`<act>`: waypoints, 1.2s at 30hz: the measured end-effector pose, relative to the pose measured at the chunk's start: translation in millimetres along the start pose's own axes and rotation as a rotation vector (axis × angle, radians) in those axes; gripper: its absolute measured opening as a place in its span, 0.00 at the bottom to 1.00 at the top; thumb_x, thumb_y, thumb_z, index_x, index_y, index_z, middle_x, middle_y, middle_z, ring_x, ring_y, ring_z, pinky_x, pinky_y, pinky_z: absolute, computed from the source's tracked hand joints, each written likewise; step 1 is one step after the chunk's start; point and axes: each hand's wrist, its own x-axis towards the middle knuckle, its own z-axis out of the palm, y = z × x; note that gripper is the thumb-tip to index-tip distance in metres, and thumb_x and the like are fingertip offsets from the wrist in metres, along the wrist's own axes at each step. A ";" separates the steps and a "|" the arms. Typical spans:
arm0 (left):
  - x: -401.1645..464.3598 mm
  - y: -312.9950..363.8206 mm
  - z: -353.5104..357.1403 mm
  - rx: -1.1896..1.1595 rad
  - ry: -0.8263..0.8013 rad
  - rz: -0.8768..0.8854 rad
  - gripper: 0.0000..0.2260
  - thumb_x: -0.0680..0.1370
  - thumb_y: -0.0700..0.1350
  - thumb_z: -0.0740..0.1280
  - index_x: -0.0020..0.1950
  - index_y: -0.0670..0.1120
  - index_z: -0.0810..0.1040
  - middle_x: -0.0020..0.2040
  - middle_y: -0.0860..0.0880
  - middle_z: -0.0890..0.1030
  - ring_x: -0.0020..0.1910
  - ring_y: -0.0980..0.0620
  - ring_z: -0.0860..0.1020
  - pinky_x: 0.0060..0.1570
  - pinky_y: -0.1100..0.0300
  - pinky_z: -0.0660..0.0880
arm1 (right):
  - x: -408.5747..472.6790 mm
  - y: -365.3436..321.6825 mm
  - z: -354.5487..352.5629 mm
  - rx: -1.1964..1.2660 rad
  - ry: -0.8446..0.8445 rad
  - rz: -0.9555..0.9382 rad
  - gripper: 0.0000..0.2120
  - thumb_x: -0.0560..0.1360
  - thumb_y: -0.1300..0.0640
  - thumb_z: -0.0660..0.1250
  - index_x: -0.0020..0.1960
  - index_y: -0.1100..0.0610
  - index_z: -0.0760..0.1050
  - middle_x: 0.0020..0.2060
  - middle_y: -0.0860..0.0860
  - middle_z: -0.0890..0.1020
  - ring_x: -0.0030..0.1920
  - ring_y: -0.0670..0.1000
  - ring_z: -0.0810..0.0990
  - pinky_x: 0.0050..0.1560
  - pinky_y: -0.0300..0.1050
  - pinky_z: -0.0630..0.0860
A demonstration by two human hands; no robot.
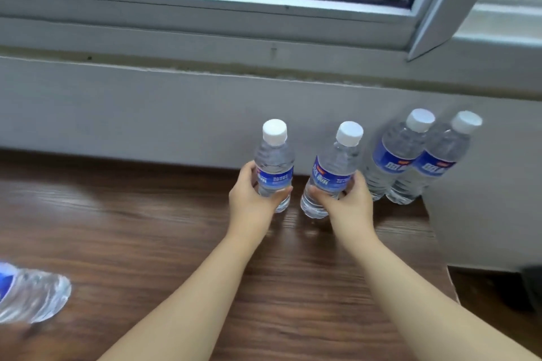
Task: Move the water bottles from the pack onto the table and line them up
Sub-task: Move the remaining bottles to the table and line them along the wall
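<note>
At the bench's (117, 228) near left edge, a clear bottle end (32, 293) pokes into sight, lying on its side, blurred and cut off by the frame. Further right, near the far edge by the grey wall (146, 114), the left hand (252, 199) wraps around the left water bottle (274, 167) at its blue label, thumb across the front, the bottle upright on the wood. Just beside it, the right hand (346, 202) grips the second water bottle (331, 173) low on its body; this one tilts slightly right. Two more water bottles (410, 155) stand touching each other at the far right corner of the bench, white caps on, close to the wall. Above the wall runs a window frame (264, 17).
</note>
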 end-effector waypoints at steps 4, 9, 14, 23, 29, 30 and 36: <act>19.7 -1.3 28.8 0.009 -0.013 0.010 0.25 0.65 0.41 0.79 0.59 0.50 0.75 0.50 0.58 0.82 0.47 0.71 0.78 0.44 0.74 0.74 | 17.9 5.6 -1.6 0.008 0.048 0.005 0.24 0.64 0.60 0.80 0.48 0.43 0.71 0.45 0.38 0.80 0.45 0.32 0.79 0.49 0.34 0.73; 34.2 -0.1 48.9 0.026 -0.010 0.040 0.21 0.65 0.40 0.79 0.53 0.53 0.75 0.47 0.59 0.82 0.44 0.72 0.78 0.42 0.76 0.74 | 34.9 10.3 -1.8 0.015 0.054 -0.013 0.28 0.64 0.61 0.80 0.57 0.49 0.71 0.47 0.38 0.80 0.46 0.28 0.77 0.45 0.26 0.72; 39.3 2.6 56.5 0.061 0.016 0.064 0.21 0.64 0.45 0.79 0.52 0.54 0.75 0.54 0.52 0.80 0.50 0.64 0.77 0.47 0.66 0.74 | 42.6 8.2 1.9 0.026 0.061 -0.037 0.28 0.64 0.60 0.80 0.58 0.52 0.71 0.49 0.41 0.80 0.49 0.33 0.77 0.43 0.20 0.71; 39.3 -1.3 55.1 0.164 0.001 0.102 0.24 0.64 0.47 0.79 0.54 0.53 0.70 0.56 0.50 0.78 0.54 0.53 0.77 0.53 0.57 0.75 | 40.6 10.5 -1.4 -0.068 0.047 -0.092 0.30 0.64 0.54 0.80 0.62 0.51 0.72 0.58 0.49 0.75 0.61 0.46 0.76 0.64 0.43 0.73; 33.8 -0.8 42.0 0.149 -0.084 0.088 0.24 0.69 0.43 0.76 0.61 0.53 0.70 0.56 0.58 0.77 0.51 0.68 0.75 0.53 0.70 0.71 | 35.4 7.6 -0.5 -0.023 0.095 -0.035 0.31 0.66 0.59 0.79 0.63 0.52 0.66 0.56 0.44 0.76 0.57 0.43 0.76 0.55 0.32 0.70; 33.4 -1.1 41.9 0.150 -0.055 0.082 0.25 0.68 0.44 0.77 0.60 0.52 0.71 0.57 0.56 0.77 0.53 0.64 0.75 0.56 0.65 0.73 | 34.7 7.9 -1.3 -0.013 0.078 -0.030 0.31 0.67 0.60 0.78 0.64 0.52 0.66 0.57 0.44 0.76 0.57 0.43 0.75 0.56 0.33 0.70; 31.5 -3.1 46.0 0.211 0.040 0.067 0.28 0.64 0.50 0.79 0.60 0.53 0.72 0.58 0.54 0.76 0.56 0.56 0.76 0.56 0.56 0.75 | 31.4 9.9 -2.3 0.007 0.013 -0.047 0.29 0.71 0.62 0.74 0.68 0.49 0.66 0.58 0.39 0.74 0.61 0.41 0.73 0.61 0.36 0.67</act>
